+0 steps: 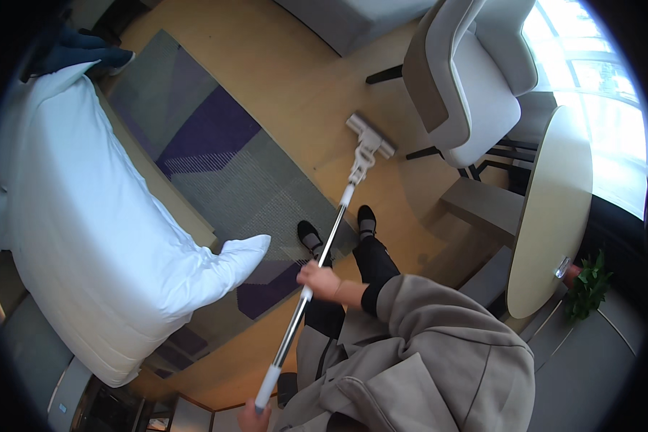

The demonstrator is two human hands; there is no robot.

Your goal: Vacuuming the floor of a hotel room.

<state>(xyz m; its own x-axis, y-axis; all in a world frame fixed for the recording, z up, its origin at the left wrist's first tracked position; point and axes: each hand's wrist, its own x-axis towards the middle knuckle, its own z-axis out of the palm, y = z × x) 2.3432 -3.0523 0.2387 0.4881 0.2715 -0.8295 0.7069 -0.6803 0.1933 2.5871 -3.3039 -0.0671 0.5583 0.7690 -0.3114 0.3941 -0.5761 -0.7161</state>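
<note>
A sponge mop (288, 333) with a silver and white pole runs slantwise across the view. Its pale head (371, 137) rests on the wooden floor beyond my feet. My right hand (320, 281) is wrapped round the middle of the pole, its arm in a grey-beige sleeve. At the lower edge, my left hand (253, 417) closes on the end of the handle; only part of that hand shows. The pole passes close to my black shoes (309, 236).
A bed with white bedding (101, 216) stands at left, beside a grey and purple rug (216, 144). To the right are a light armchair (475, 93), an oval table (554, 216) and a potted plant (589, 284). Another person's legs (86, 54) show at far left.
</note>
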